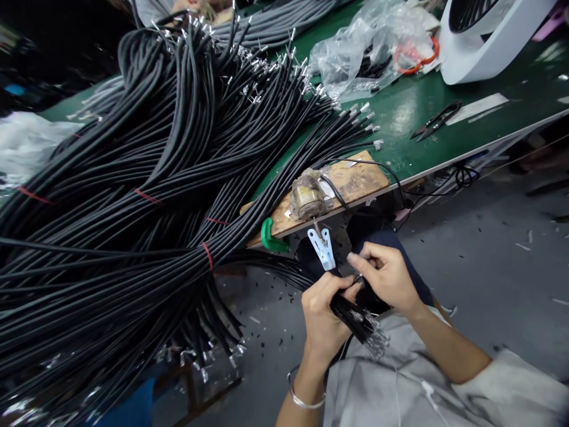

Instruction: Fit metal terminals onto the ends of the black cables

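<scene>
My left hand [323, 314] is closed around a bundle of black cables [351, 317], whose stripped silvery ends fan out below it over my lap. Close beside it, my right hand [387, 274] is pinched at a small dark cable end by the left fingertips; exactly what lies between its fingers is too small to make out. Just beyond both hands, a light blue clothespin [323, 249] is fixed to the shaft of a small tape-wrapped motor [308, 196]. The motor sits on a wooden board [360, 178] at the table edge.
Long black cables [178, 172] with silvery tips, tied with red bands, cover the left of the green table [409, 107]. A green clamp [272, 236] grips the board. Thread snips [438, 120], orange-handled scissors [416, 56], plastic bags [355, 44] and a white fan-like device [489, 50] lie farther back.
</scene>
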Demonstrator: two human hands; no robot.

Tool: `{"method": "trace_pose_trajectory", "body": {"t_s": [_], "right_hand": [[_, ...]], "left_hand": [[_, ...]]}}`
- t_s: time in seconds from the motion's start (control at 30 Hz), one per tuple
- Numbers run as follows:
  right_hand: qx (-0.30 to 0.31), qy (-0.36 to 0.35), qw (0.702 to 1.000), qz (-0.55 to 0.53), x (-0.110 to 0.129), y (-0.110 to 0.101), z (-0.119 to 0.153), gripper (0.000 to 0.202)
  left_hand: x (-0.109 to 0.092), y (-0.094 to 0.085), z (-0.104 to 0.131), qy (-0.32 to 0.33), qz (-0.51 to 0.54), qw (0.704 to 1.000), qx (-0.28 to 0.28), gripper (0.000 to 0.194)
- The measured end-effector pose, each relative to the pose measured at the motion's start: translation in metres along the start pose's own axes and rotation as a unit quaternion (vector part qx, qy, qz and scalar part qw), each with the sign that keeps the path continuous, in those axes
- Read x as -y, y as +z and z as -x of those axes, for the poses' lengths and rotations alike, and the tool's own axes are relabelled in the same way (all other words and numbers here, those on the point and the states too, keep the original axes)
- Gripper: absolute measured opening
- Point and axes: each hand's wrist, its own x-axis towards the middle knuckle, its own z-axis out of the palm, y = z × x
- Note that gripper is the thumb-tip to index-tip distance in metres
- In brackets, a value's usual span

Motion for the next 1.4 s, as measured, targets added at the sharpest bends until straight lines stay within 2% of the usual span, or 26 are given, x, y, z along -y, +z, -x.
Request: {"method": "trace_pose_trajectory", "body": {"t_s": [0.07,0.1,0.13,0.23,0.3,0.37,0.43,0.5,0.57,0.63,0.7,0.83,0.9,0.97,1.03,1.1,1.17,1.23,1.33,1.4], "right_hand": [[-0.01,0.002,0.998,-0.062,-0.001,-0.007,-0.007,0.035],[0.005,-0.014,0.995,-0.094,-0.001,-0.011,-0.009,0.032],[0.04,-0.037,0.991,-0.123,-0.001,-0.014,-0.011,0.029],[0.207,-0.074,0.957,-0.191,-0.005,-0.014,-0.01,0.026],[0.255,-0.06,0.937,-0.232,-0.009,-0.009,-0.008,0.018],[0.24,-0.029,0.934,-0.264,-0.014,-0.002,-0.006,0.02],[0.186,0.0,0.948,-0.259,-0.015,0.003,-0.004,0.029],[0.106,-0.001,0.977,-0.185,-0.012,0.002,-0.001,0.032],[0.047,-0.048,0.996,-0.055,-0.004,-0.003,0.004,0.024],[0.022,-0.12,0.99,0.075,0.004,-0.009,0.01,0.012],[0.011,-0.17,0.969,0.177,0.01,-0.013,0.016,0.016],[0.003,-0.175,0.939,0.295,0.011,-0.014,0.021,0.025],[0.001,-0.18,0.939,0.293,0.009,-0.013,0.021,0.028],[-0.011,-0.172,0.953,0.25,0.006,-0.012,0.018,0.028],[0.002,-0.119,0.979,0.167,0.003,-0.013,0.014,0.026],[0.056,-0.04,0.996,0.065,-0.002,-0.013,0.009,0.024],[0.089,0.026,0.996,-0.015,-0.008,-0.012,0.005,0.024],[0.072,0.064,0.993,-0.067,-0.012,-0.011,0.003,0.024],[0.086,0.08,0.988,-0.1,-0.013,-0.009,0.005,0.021],[0.116,0.052,0.99,-0.061,-0.011,-0.007,0.01,0.02]], "left_hand": [[-0.001,-0.003,0.001,-0.006,0.002,1.0,-0.007,0.004],[-0.001,-0.004,0.001,-0.008,0.002,1.0,-0.005,0.004],[-0.002,-0.006,0.001,-0.008,0.003,1.0,0.002,0.004],[-0.004,-0.012,0.0,-0.004,0.001,1.0,0.03,0.005],[-0.006,-0.017,-0.001,-0.004,-0.003,1.0,0.031,0.006],[-0.007,-0.02,-0.002,-0.006,-0.002,1.0,0.023,0.006],[-0.007,-0.022,-0.001,-0.007,0.003,1.0,0.009,0.006],[-0.005,-0.019,0.001,-0.006,0.006,1.0,-0.014,0.006],[-0.002,-0.012,0.004,-0.005,0.005,0.999,-0.045,0.006],[0.002,-0.002,0.006,-0.003,0.002,0.998,-0.07,0.005],[0.004,0.008,0.006,0.006,-0.011,0.996,-0.083,0.006],[0.003,0.021,0.002,0.031,-0.047,0.994,-0.09,0.008],[0.002,0.022,0.0,0.035,-0.054,0.994,-0.094,0.008],[0.001,0.021,-0.001,0.03,-0.05,0.994,-0.095,0.008],[0.001,0.018,-0.001,0.02,-0.038,0.995,-0.095,0.006],[0.001,0.015,0.001,0.016,-0.03,0.995,-0.093,0.005],[0.001,0.012,0.002,0.015,-0.03,0.995,-0.089,0.006],[0.002,0.01,0.003,0.012,-0.029,0.996,-0.085,0.007],[0.003,0.01,0.003,0.017,-0.028,0.996,-0.087,0.007],[0.003,0.008,0.003,0.024,-0.034,0.995,-0.085,0.008]]}}
